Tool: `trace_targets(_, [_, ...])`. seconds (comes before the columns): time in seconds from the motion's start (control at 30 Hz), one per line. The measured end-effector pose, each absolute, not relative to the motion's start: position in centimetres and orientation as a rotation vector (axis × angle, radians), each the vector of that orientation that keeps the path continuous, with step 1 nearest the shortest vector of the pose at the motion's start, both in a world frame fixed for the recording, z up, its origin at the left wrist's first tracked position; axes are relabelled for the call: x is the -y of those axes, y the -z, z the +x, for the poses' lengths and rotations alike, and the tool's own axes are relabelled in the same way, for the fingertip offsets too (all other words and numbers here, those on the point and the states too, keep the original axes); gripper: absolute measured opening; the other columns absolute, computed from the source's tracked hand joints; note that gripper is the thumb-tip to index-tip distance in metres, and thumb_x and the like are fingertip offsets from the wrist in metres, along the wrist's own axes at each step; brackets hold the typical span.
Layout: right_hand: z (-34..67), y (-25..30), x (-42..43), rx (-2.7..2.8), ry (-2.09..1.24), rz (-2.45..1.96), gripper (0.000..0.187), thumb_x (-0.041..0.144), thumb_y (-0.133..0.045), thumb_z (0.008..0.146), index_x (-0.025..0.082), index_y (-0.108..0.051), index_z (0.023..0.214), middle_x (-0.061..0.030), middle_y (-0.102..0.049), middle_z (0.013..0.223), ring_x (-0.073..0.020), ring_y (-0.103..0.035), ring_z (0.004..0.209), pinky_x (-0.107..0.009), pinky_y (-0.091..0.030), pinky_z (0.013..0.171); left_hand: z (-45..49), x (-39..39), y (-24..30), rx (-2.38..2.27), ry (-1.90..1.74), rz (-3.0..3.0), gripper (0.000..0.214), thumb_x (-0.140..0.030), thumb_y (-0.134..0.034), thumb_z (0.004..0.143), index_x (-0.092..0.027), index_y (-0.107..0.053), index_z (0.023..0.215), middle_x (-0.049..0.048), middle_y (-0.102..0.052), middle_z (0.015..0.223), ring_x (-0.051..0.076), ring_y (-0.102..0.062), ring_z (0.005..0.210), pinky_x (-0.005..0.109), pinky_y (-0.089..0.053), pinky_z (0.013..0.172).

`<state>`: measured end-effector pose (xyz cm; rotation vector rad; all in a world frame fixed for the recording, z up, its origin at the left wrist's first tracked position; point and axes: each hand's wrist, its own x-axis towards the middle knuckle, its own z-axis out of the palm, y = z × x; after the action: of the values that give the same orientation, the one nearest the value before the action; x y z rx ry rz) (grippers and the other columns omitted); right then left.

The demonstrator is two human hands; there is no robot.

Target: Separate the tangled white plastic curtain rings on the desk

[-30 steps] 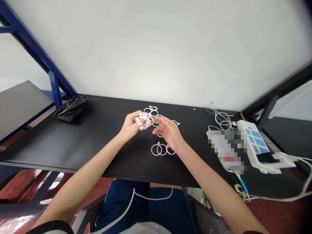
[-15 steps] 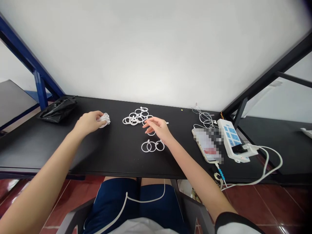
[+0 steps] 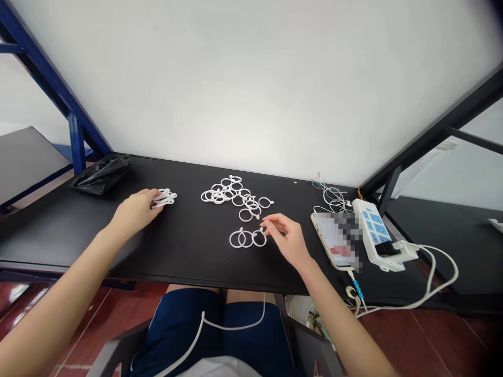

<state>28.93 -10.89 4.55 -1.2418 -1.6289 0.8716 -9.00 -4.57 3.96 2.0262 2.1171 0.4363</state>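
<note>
My left hand [image 3: 135, 210] rests on the black table [image 3: 188, 246] at the left, its fingers closed on a bunch of white plastic rings [image 3: 165, 197]. My right hand [image 3: 286, 236] hovers low over the table right of centre, fingers loosely curled and apart, holding nothing. Its fingertips are just right of a row of three linked white rings [image 3: 247, 238]. A loose pile of several white rings [image 3: 233, 196] lies farther back, between the two hands.
A crumpled black plastic bag [image 3: 101, 173] lies at the table's back left. At the right are a phone [image 3: 334, 238], a white power strip [image 3: 377, 234] with a plugged cable, and coiled white cables [image 3: 334, 195]. A blue frame post [image 3: 76, 144] stands left.
My left hand carried the ring bunch from the centre out to the left and set it near the table. My right hand drew back from the pile toward the three linked rings.
</note>
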Motion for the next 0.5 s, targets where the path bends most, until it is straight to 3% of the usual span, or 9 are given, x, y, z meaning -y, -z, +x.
trace_targets(0.1, [29.9,-4.2,11.1,1.744,-0.73,-1.343,0.017,0.037,-0.063,0.086,0.02,-0.066,0.087,-0.004,-0.068,0.077,-0.0169,-0.064,0.064,-0.03,-0.053,0.06,-9.6,4.3,-3.7,-2.059,-0.268,2.122,0.039,-0.037,-0.059,0.083,-0.015,-0.059,0.115,0.0105,-0.064,0.118,0.023,-0.061,0.096,0.023,-0.038,0.072])
trace_targets(0.23, [30.6,-3.8,11.4,1.955,-0.68,-1.339,0.013,0.033,-0.061,0.087,0.021,-0.065,0.084,-0.0039,-0.063,0.084,-0.0142,-0.059,0.065,-0.027,-0.05,0.056,-10.3,3.9,-4.3,-2.038,-0.129,2.112,0.054,-0.047,-0.06,0.081,-0.016,-0.053,0.126,0.0099,-0.061,0.123,0.023,-0.061,0.097,0.024,-0.039,0.074])
trace_targets(0.37, [30.2,-3.2,11.4,2.037,-0.646,-1.446,0.012,0.029,-0.058,0.087,0.022,-0.064,0.094,-0.0035,-0.062,0.092,-0.0122,-0.056,0.062,-0.028,-0.049,0.058,-10.0,4.3,-5.3,-2.046,0.03,2.137,0.062,-0.044,-0.061,0.08,-0.019,-0.047,0.135,0.0104,-0.057,0.127,0.025,-0.06,0.101,0.025,-0.04,0.073])
trace_targets(0.43, [30.0,-2.8,10.9,2.017,-0.612,-1.568,0.016,0.027,-0.059,0.085,0.021,-0.063,0.099,-0.0024,-0.061,0.089,-0.0113,-0.054,0.058,-0.029,-0.049,0.06,-9.3,4.6,-5.9,-2.049,0.11,2.149,0.065,-0.042,-0.061,0.081,-0.019,-0.043,0.138,0.012,-0.054,0.13,0.027,-0.059,0.105,0.026,-0.041,0.074])
trace_targets(0.5, [29.9,-2.6,10.1,2.018,-0.591,-1.661,0.012,0.024,-0.058,0.083,0.019,-0.064,0.093,-0.0011,-0.061,0.08,-0.0117,-0.053,0.056,-0.029,-0.048,0.06,-8.5,4.9,-6.5,-2.039,0.179,2.159,0.065,-0.039,-0.062,0.081,-0.019,-0.042,0.14,0.0129,-0.051,0.132,0.029,-0.059,0.108,0.028,-0.043,0.076])
